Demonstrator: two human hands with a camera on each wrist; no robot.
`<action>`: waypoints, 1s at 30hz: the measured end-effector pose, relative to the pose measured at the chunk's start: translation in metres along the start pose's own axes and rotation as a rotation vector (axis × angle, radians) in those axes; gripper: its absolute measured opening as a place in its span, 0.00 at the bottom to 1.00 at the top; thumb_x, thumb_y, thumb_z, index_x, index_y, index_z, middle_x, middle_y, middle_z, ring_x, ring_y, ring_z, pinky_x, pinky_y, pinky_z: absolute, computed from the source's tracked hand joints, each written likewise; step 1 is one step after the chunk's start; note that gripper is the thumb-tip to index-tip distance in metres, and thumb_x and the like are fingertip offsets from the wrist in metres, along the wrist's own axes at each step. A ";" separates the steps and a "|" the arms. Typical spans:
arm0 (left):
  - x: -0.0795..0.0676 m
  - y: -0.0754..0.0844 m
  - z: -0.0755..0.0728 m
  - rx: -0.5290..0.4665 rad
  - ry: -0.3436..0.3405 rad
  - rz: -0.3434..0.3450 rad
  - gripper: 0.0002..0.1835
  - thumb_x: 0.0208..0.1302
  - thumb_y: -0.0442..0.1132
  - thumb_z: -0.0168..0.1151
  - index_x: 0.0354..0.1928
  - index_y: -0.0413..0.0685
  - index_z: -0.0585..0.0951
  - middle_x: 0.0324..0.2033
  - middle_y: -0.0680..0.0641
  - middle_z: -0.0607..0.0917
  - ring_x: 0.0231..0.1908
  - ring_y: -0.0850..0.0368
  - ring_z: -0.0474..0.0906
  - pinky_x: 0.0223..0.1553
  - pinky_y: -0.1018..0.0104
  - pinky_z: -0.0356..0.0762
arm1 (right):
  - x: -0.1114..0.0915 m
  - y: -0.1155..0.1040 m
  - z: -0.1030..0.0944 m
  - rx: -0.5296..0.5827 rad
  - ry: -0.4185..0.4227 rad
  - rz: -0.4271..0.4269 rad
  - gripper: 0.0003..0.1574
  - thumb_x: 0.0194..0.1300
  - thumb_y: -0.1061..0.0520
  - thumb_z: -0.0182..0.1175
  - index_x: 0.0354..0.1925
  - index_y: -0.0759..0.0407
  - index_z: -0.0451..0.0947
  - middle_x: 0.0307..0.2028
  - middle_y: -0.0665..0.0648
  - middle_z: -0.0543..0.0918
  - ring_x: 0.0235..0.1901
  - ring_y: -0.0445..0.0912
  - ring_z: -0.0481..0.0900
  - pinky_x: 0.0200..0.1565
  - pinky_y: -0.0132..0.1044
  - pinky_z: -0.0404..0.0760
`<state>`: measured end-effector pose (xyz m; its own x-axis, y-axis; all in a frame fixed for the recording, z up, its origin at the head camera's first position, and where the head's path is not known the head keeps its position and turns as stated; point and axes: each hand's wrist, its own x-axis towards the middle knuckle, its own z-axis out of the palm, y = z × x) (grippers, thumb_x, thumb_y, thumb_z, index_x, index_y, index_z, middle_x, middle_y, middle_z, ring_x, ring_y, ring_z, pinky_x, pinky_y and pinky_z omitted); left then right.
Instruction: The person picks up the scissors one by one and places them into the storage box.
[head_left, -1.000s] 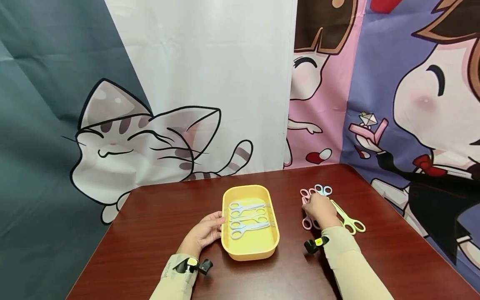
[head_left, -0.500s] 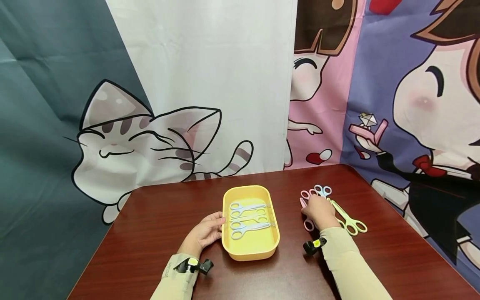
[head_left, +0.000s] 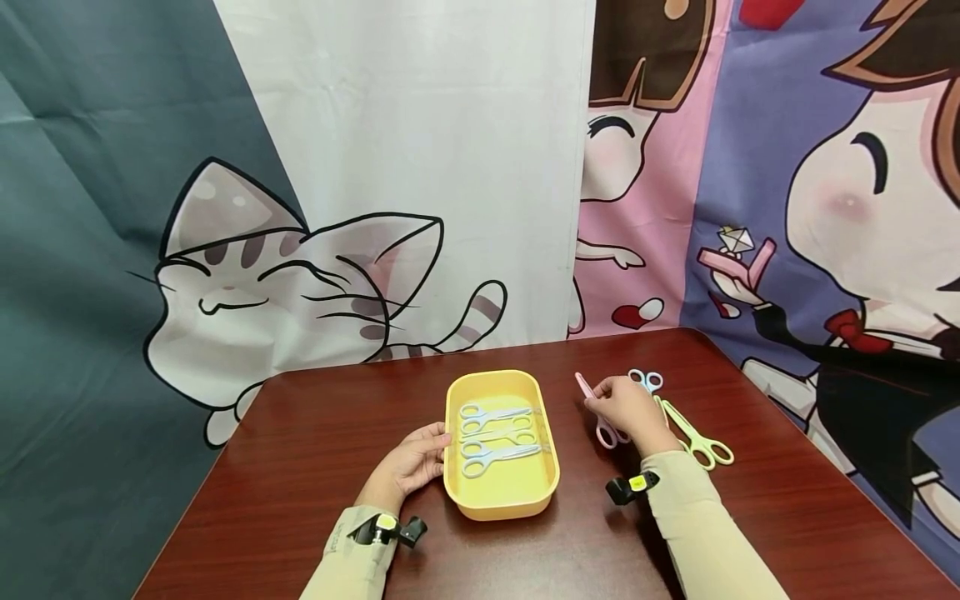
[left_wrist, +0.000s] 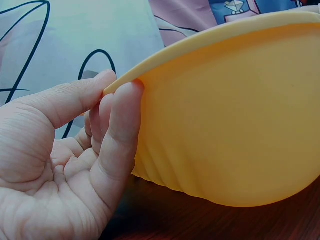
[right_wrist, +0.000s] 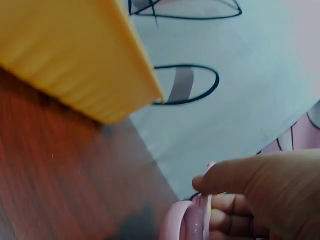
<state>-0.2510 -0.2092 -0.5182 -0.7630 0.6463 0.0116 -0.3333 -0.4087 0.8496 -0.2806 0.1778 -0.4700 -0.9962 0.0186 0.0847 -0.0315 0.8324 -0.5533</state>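
Pink scissors (head_left: 585,387) in our right hand (head_left: 633,408), we appear to be at the picking-up step, just right of the yellow tray (head_left: 502,510).
We pinch the pair between thumb and fingers, though we cannot tell whether it is wholly clear of the bench (head_left: 315,475); the next move, we judge, calls for a leftward carry over the rim and a flat lay-down. Our left hand (head_left: 412,464) grips the tray's left edge. Inside we count three pairs lying crosswise: upper blue scissors (head_left: 504,415), yellow scissors (head_left: 495,435) and lower blue scissors (head_left: 510,454). Outside, beyond our right hand, lie loose blue scissors (head_left: 646,383) and yellow-green scissors (head_left: 687,426).
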 end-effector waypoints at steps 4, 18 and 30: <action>0.000 0.000 -0.002 0.005 -0.008 0.001 0.15 0.79 0.25 0.32 0.45 0.43 0.71 0.34 0.50 0.85 0.30 0.64 0.83 0.32 0.71 0.84 | -0.003 -0.019 -0.003 0.113 0.042 -0.081 0.13 0.62 0.50 0.70 0.39 0.57 0.84 0.26 0.53 0.81 0.25 0.47 0.77 0.25 0.38 0.77; -0.002 -0.003 -0.002 -0.005 -0.013 0.002 0.12 0.80 0.27 0.36 0.46 0.43 0.72 0.35 0.49 0.85 0.30 0.64 0.82 0.33 0.71 0.84 | -0.031 -0.110 0.016 0.079 0.070 -0.778 0.06 0.63 0.55 0.72 0.38 0.48 0.83 0.30 0.43 0.77 0.28 0.38 0.74 0.30 0.30 0.76; 0.001 -0.001 -0.003 -0.007 -0.020 0.005 0.15 0.80 0.27 0.35 0.47 0.44 0.74 0.32 0.52 0.83 0.28 0.66 0.80 0.32 0.72 0.82 | -0.035 -0.128 0.049 -0.324 -0.320 -0.994 0.06 0.63 0.50 0.70 0.32 0.47 0.82 0.27 0.41 0.75 0.27 0.34 0.69 0.31 0.26 0.70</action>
<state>-0.2528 -0.2102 -0.5206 -0.7534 0.6570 0.0264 -0.3332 -0.4162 0.8460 -0.2458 0.0437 -0.4430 -0.5138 -0.8483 0.1279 -0.8574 0.5030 -0.1084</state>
